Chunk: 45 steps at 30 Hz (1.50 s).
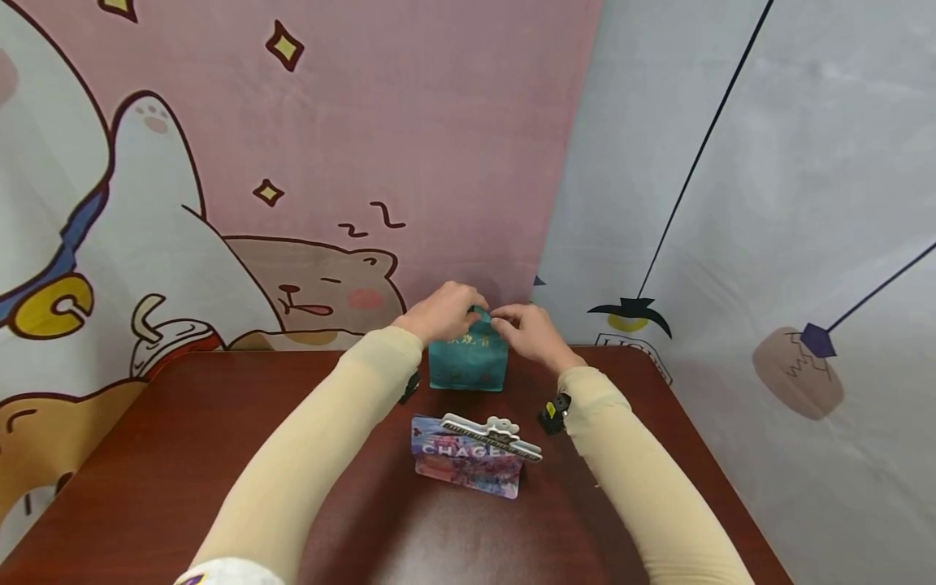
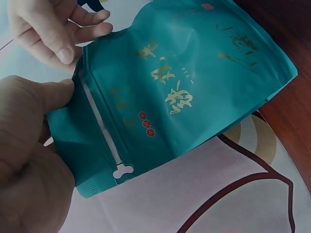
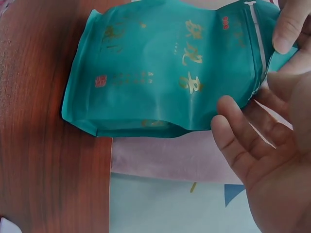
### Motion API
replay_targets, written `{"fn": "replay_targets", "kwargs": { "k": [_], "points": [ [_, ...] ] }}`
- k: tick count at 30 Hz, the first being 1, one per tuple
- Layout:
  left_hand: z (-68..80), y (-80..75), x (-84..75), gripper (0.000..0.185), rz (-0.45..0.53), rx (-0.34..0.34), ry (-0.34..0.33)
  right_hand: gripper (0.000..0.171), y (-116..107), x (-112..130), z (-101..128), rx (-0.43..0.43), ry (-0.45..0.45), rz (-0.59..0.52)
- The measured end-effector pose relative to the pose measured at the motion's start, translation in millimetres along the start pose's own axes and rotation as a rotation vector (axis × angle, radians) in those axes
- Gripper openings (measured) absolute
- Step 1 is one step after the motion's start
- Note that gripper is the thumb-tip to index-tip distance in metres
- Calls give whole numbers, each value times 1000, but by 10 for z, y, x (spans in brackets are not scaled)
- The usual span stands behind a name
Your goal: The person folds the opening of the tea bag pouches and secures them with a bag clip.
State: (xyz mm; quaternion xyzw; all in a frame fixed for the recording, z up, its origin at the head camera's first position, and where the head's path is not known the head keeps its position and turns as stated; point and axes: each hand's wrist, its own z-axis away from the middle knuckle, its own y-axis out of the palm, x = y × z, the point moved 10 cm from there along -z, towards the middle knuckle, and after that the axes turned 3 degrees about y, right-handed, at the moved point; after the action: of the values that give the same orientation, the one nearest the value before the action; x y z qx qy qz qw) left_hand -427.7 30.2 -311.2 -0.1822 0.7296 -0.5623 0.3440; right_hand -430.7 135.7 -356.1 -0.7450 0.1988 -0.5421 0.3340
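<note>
Now both hands (image 1: 490, 325) pinch pouch (image 1: 468, 364) top

Light was even and soft, with a faint sheen on the bench (image 1: 219, 455) below the hands. Wide-lens bending curved the head view's edges; both wrist views looked slightly dim and soft.

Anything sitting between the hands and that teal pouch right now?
Nothing visible does. Both the left hand and right hand already touch the top of the teal pouch; the clipped packet lies nearer the person, apart.
</note>
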Motion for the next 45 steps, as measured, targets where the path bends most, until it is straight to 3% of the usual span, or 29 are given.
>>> {"fn": "replay_targets", "kwargs": {
  "k": [10,17,26,36,45],
  "points": [
    [-3,-54,-18,25,4,0,-9,25,8,-11,-35,-3,55,14],
    [-11,-57,-30,13,15,-12,-13,22,32,-13,-40,-7,44,25],
    [-26,-65,-47,15,-14,8,-4,30,44,-32,-23,50,80,10],
    [-58,-41,-39,16,-30,29,-24,28,40,-7,-48,32,41,79],
    [-51,-57,-52,19,-42,-2,-7,31,37,-2,-23,28,17,104]
  ]
}}
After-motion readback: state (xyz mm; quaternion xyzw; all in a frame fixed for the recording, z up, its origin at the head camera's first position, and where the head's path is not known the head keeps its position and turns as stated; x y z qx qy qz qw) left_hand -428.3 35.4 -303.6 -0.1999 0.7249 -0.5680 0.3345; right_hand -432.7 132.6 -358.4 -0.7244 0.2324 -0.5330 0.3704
